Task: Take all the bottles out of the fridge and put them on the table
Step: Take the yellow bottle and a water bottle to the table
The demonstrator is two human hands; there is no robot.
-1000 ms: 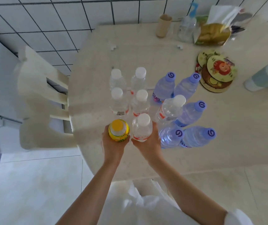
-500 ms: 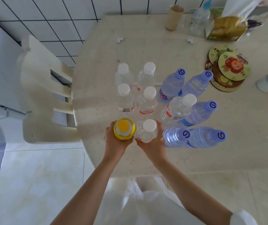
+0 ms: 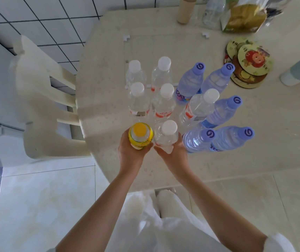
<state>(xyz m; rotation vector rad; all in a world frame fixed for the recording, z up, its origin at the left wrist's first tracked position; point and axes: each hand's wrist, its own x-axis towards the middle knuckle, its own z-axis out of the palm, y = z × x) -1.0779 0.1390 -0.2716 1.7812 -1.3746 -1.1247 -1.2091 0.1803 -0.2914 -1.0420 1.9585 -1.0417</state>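
**Two bottles being settled at the near edge**

Both bottles are sitting lower than a second ago. Left hand [image 3: 131, 151] is gripping the yellow-capped bottle [image 3: 140, 135]; right hand [image 3: 173, 153] is gripping a clear, white-capped bottle [image 3: 166, 136]. Standing tight against the bottle cluster [image 3: 191, 99] near the worktop [image 3: 254, 142] edge, either could be toppling neighbours on release.

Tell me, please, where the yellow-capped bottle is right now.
In the head view, the yellow-capped bottle stands at the table's near left edge, gripped by the left hand, beside the white-capped bottle that the right hand holds.
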